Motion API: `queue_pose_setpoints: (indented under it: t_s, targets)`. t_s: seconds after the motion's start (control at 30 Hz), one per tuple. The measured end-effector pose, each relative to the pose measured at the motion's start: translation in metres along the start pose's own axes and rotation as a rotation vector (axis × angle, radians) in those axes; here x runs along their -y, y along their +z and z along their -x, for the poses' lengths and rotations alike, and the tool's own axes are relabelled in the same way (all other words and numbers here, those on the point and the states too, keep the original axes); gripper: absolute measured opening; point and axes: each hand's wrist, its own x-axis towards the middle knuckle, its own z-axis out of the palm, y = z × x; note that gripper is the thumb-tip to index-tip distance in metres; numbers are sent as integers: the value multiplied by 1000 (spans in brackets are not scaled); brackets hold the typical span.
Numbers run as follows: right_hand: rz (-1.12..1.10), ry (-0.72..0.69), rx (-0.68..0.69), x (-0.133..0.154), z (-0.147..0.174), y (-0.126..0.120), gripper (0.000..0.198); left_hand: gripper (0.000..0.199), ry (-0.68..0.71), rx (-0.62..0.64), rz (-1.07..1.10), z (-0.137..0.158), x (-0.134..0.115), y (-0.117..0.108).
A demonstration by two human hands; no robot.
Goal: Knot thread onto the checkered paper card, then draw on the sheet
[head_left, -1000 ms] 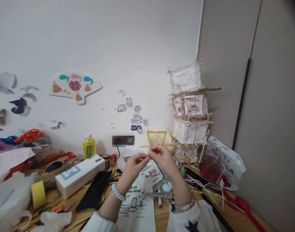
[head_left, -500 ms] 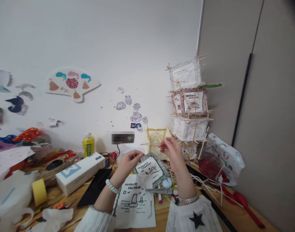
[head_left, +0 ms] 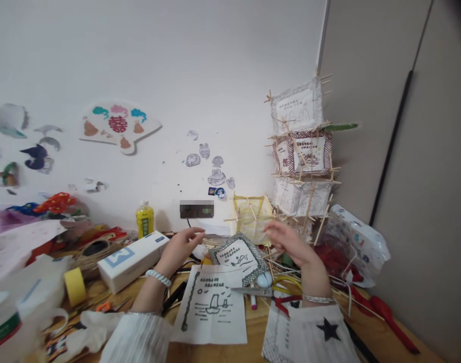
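My left hand [head_left: 183,247] hovers left of a drawn panel with a checked dark border [head_left: 236,257], its fingers stretched out. No held thing shows in it. On the panel's other side, my right hand [head_left: 291,243] is raised with loosely bent, parted fingers, before a yellow-covered stick frame [head_left: 251,217]. It too shows nothing held. Below and between my wrists lies a white paper sheet with a sailboat drawing [head_left: 219,307], overlapping the panel's lower edge. Scissors [head_left: 253,291] rest on the sheet's right edge, beside a pale blue mouse [head_left: 264,279].
A tower of stick frames with drawn panels [head_left: 306,154] rises behind my right hand. On the left stand a white box [head_left: 134,262], yellow tape roll [head_left: 74,287] and yellow bottle [head_left: 145,219]. At right are a plastic bag [head_left: 361,237] and red ribbon [head_left: 391,322].
My hands have moved apart, the left to the left and the right to the right, and their fingers have loosened. The scissors' yellow and red handles now show. The view has shifted slightly.
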Motion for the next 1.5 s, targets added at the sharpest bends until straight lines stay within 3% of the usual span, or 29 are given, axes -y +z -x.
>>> queue_pose_setpoints:
  t_s: [0.1,0.2,0.27,0.4,0.5,0.6,0.67,0.73,0.8,0.9,1.0,1.07,1.1,1.23,1.3,1.37,1.5]
  targets:
    - [474,138,328,-19,-6,20,30,47,27,1,-46,0,3,2]
    - [847,152,383,-45,-19,56,29,53,47,-7,9,-1,2,5]
    - [987,86,423,-61,-25,85,35,55,50,-9,79,-1,1,8]
    - [914,-32,521,-85,-27,137,38,55,52,-23,187,-2,-2,12]
    - [747,83,598,-105,-23,162,24,53,50,-38,261,1,-11,11]
    - [577,183,453,-123,-21,175,7,52,30,-102,311,2,-17,9]
    - [448,226,376,-128,-23,177,7,51,14,-175,326,0,-16,7]
    - [305,262,394,-126,-27,172,9,48,-17,-246,278,-1,-9,3]
    - [135,279,404,-116,-31,162,9,39,-87,-261,90,0,2,-4]
    - [-106,269,332,-94,-34,142,14,26,-243,-162,-330,4,15,-15]
    - [-140,196,334,-73,-33,122,19,27,-285,-224,-459,8,16,-17]
    - [-127,146,307,-60,-32,111,20,21,-210,-219,-365,8,10,-10]
    - [-120,128,290,-54,-31,106,20,18,-174,-153,-254,7,6,-4]
    - [-131,33,211,-37,-30,92,22,32,-266,398,376,7,-7,24]
    - [-142,7,150,-31,-30,88,22,37,-311,539,528,7,-11,36]
    - [-150,29,100,-27,-30,85,22,37,-303,494,531,7,-15,43]
    - [-137,79,33,-21,-29,80,21,33,-199,273,364,6,-25,42]
